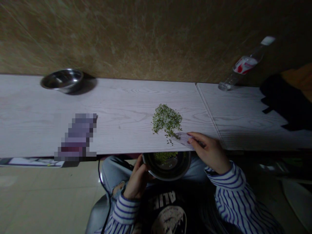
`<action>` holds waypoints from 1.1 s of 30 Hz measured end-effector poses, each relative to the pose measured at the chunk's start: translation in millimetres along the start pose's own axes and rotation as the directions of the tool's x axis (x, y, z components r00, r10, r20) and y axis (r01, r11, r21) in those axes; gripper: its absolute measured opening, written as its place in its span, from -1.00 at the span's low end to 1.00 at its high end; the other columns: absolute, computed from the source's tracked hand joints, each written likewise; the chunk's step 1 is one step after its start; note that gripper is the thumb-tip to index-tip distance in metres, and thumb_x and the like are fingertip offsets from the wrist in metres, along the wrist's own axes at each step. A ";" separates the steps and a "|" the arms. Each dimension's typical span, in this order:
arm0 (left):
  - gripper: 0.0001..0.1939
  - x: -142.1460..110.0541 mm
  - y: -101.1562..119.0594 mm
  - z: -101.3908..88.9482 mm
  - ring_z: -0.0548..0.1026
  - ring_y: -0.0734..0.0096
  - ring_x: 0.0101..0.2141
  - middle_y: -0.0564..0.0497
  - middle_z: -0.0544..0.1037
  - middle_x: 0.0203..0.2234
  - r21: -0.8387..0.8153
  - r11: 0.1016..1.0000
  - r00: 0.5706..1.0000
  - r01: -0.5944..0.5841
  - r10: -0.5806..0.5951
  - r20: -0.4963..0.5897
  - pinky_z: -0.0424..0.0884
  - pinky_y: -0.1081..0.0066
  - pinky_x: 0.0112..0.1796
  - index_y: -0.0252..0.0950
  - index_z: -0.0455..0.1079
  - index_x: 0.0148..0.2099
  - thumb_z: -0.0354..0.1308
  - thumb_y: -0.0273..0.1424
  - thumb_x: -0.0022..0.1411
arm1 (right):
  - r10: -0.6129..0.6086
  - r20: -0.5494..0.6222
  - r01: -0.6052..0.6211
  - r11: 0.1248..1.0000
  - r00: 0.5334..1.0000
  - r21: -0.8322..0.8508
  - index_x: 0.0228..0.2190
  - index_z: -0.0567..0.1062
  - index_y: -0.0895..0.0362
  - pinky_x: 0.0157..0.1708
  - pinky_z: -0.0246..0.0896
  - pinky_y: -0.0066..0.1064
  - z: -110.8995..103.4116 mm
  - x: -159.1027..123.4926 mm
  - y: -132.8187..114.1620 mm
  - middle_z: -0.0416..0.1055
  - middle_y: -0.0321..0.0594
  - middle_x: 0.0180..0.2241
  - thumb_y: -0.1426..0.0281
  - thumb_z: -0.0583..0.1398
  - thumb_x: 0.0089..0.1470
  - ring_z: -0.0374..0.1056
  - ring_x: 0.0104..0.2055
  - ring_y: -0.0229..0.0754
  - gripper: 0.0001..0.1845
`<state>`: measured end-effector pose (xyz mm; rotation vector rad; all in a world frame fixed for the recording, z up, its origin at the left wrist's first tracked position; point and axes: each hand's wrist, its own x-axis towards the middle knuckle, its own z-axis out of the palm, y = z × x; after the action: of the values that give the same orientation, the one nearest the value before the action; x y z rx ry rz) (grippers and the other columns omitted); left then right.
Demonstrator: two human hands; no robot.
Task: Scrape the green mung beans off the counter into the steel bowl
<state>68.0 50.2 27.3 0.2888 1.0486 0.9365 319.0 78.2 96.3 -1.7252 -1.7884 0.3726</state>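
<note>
A loose pile of small green beans (168, 118), with whitish bits showing among them, is spread on the pale wood-grain table (126, 130). My right hand (209, 149) pinches a clear, flat plastic piece (183, 137) with a rounded edge. Its far end touches the beans at the near side of the pile. Below the table's front edge, my left hand (138, 177) grips the rim of a metal bowl (168, 178) over my lap. More green beans (164, 157) lie inside that bowl, and the table edge hides part of it.
Another metal bowl (63, 83) stands at the back left by the wall. Nearer on the left lies a blurred-out rectangular object (79, 135). A plastic bottle (245, 65) stands at the back right, beside dark cloth (282, 100). A seam (208, 110) crosses the tabletop.
</note>
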 end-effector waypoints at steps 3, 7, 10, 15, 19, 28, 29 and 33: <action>-0.47 0.4 0.0 0.3 0.39 0.42 -0.44 0.12 0.50 -0.40 -0.002 1.000 1.000 0.000 0.000 0.000 0.35 0.47 -0.48 -0.17 0.38 0.00 0.19 -0.51 -0.10 | -0.016 0.003 0.016 1.000 1.000 0.004 -0.15 0.59 0.08 -0.23 0.49 -0.32 0.8 -1.8 -1.3 0.61 -0.16 -0.21 0.32 0.14 0.16 0.54 -0.21 -0.10 -0.72; -0.47 -0.1 0.4 1.0 0.38 0.42 -0.45 0.12 0.48 -0.44 0.009 1.000 1.000 -0.011 0.011 -0.008 0.37 0.45 -0.47 -0.18 0.38 -0.01 0.17 -0.52 -0.12 | -0.027 0.005 0.027 1.000 1.000 0.011 -0.15 0.59 0.09 -0.22 0.48 -0.35 2.2 -2.7 -3.2 0.60 -0.16 -0.20 0.33 0.14 0.17 0.54 -0.20 -0.11 -0.72; -0.49 -0.8 1.3 2.1 0.39 0.43 -0.46 0.11 0.48 -0.42 0.007 1.000 1.000 -0.014 0.014 -0.013 0.39 0.43 -0.45 -0.19 0.39 -0.03 0.17 -0.53 -0.12 | -0.037 0.011 0.037 0.999 0.999 0.010 -0.15 0.58 0.10 -0.20 0.47 -0.36 2.2 -2.2 -5.2 0.60 -0.16 -0.19 0.34 0.14 0.17 0.54 -0.20 -0.12 -0.72; -0.51 -1.5 2.7 4.0 0.41 0.41 -0.45 0.09 0.50 -0.41 0.007 1.000 1.000 -0.002 0.002 -0.002 0.40 0.41 -0.42 -0.20 0.41 -0.05 0.19 -0.52 -0.13 | -0.027 0.030 0.027 1.000 0.999 0.016 -0.13 0.58 0.08 -0.23 0.46 -0.37 3.9 -0.9 -8.8 0.61 -0.17 -0.20 0.35 0.14 0.17 0.54 -0.23 -0.13 -0.72; -0.50 -0.7 2.1 3.4 0.40 0.42 -0.47 0.11 0.49 -0.42 0.011 1.000 1.000 -0.004 0.004 -0.008 0.37 0.44 -0.46 -0.19 0.40 -0.04 0.19 -0.51 -0.12 | -0.005 0.008 0.005 1.000 1.000 -0.002 -0.13 0.58 0.09 -0.24 0.47 -0.35 5.3 1.6 -5.8 0.60 -0.15 -0.20 0.33 0.13 0.17 0.54 -0.22 -0.11 -0.71; -0.48 2.2 1.1 2.2 0.36 0.45 -0.50 0.13 0.47 -0.48 0.002 1.000 1.000 -0.005 0.005 -0.014 0.32 0.49 -0.53 -0.19 0.37 -0.02 0.17 -0.53 -0.12 | 0.041 -0.031 -0.041 0.999 0.999 0.016 -0.15 0.58 0.12 -0.22 0.48 -0.33 -1.1 1.7 -1.5 0.61 -0.14 -0.22 0.32 0.14 0.15 0.55 -0.25 -0.11 -0.71; -0.47 2.1 1.1 2.1 0.37 0.46 -0.50 0.13 0.47 -0.48 0.003 1.000 1.000 -0.005 0.005 -0.011 0.31 0.50 -0.53 -0.20 0.37 -0.02 0.16 -0.53 -0.12 | 0.035 -0.024 -0.034 0.999 0.999 0.024 -0.15 0.58 0.12 -0.22 0.48 -0.33 0.3 1.5 -3.9 0.61 -0.14 -0.22 0.32 0.14 0.15 0.55 -0.25 -0.12 -0.71; -0.49 1.2 1.2 0.9 0.38 0.45 -0.49 0.12 0.47 -0.48 0.009 1.000 1.000 -0.005 0.005 0.003 0.34 0.49 -0.52 -0.20 0.36 -0.01 0.16 -0.52 -0.10 | 0.016 0.006 -0.016 0.999 1.000 0.038 -0.13 0.58 0.11 -0.23 0.47 -0.33 7.5 2.6 -11.3 0.61 -0.14 -0.22 0.32 0.14 0.16 0.54 -0.24 -0.11 -0.70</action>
<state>68.3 52.0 27.7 0.3003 1.0501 0.9354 305.6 81.2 97.8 -1.7143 -1.7613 0.4158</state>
